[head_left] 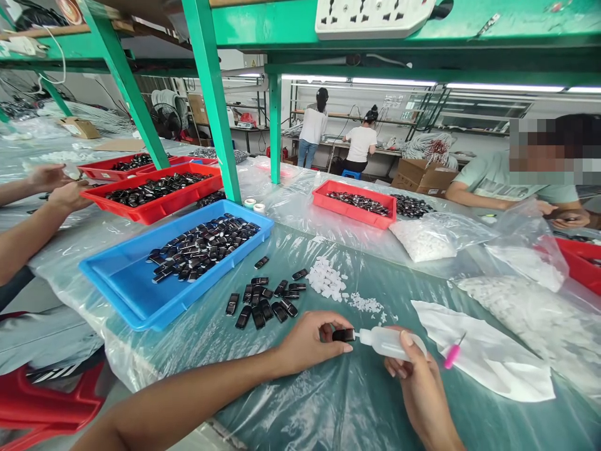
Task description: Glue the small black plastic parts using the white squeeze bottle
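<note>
My left hand (319,341) pinches a small black plastic casing (343,335) between thumb and fingers. In my right hand (416,369) is a translucent white squeeze bottle (387,342), lying sideways. Its thin tip meets the casing's pale right end; whether they touch I cannot tell. Beyond my left hand lies a loose group of black casings (258,313). Small white plastic pieces (326,279) and finer white bits (367,303) are heaped beyond the bottle. To the right, a pink-handled needle tool (452,356) rests on a white cloth or paper sheet (511,369).
A blue tray (117,279) of black casings stands at left, red trays (150,210) behind it. Another red tray (354,213) sits farther back. Plastic bags of white pieces (530,313) lie right. Green posts (211,94) rise from the table. Co-workers sit on both sides.
</note>
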Tool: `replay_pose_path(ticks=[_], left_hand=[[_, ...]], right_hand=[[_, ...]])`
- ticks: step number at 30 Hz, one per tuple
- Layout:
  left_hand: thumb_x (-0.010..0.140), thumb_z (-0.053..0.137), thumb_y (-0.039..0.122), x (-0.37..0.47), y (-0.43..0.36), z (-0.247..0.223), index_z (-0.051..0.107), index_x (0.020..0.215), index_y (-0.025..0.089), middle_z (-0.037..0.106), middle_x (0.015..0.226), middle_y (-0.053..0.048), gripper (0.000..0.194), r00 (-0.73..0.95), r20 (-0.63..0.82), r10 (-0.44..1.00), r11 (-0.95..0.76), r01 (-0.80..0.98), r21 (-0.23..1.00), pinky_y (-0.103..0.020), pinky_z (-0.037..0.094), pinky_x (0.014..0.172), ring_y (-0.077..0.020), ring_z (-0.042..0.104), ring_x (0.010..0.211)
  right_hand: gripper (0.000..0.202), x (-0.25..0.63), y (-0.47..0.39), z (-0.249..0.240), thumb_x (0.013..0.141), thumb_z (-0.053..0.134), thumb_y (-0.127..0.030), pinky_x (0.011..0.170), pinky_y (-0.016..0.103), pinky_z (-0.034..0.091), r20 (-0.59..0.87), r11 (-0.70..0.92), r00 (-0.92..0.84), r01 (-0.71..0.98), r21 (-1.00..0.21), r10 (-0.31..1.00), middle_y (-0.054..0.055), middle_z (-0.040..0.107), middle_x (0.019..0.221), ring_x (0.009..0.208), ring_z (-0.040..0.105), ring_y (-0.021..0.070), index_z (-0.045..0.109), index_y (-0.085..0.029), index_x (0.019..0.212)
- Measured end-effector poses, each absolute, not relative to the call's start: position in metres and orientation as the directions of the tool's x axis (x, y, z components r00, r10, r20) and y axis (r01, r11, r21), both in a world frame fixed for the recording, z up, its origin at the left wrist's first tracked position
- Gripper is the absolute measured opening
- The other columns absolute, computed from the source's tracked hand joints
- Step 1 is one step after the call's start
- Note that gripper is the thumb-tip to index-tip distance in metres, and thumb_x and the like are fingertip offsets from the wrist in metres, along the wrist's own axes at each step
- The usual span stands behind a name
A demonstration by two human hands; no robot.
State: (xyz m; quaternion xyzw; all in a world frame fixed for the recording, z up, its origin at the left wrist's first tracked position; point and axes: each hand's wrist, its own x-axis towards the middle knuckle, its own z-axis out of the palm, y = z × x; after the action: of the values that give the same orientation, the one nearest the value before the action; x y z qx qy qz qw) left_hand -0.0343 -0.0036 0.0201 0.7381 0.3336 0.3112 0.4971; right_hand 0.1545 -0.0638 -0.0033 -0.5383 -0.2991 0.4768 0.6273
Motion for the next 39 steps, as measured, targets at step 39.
replay_pose_path(ticks=[39], left_hand=[[0.077, 0.063, 0.025, -0.034, -0.002, 0.018, 0.064, 0.096, 0.019, 0.066, 0.092, -0.001, 0.020, 0.650, 0.147, 0.745, -0.353, 0.197, 0.915, -0.020, 0.043, 0.065, -0.0129, 0.058, 0.076]], right_hand=[[0.024, 0.159, -0.075, 0.009, 0.073, 0.061, -0.041, 0.050, 0.022, 0.045, 0.347, 0.163, 0.372, 0.444, -0.881, 0.861, 0.004, 0.065, 0.078, 0.061, 0.058, 0.0165, 0.064, -0.019, 0.083]])
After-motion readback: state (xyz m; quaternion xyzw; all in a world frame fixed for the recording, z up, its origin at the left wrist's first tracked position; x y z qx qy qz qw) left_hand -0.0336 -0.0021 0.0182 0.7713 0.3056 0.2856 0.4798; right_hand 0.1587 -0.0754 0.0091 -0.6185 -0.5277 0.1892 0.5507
